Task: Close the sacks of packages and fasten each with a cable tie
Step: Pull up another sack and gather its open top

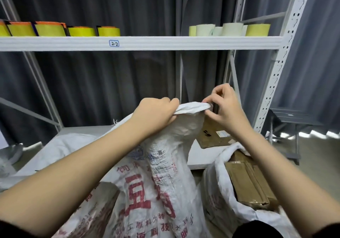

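White woven sack (156,173): left grip (156,111) clenches its bunched neck, right grip (223,107) pinches the tip

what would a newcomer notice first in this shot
Dead centre, the left hand grips the bunched neck of a white sack with red print, while the right hand pinches the neck's tip. Lower right, a second sack stands open with a cardboard box showing inside. Above, a white shelf carries yellow tape rolls on the left and paler ones on the right.
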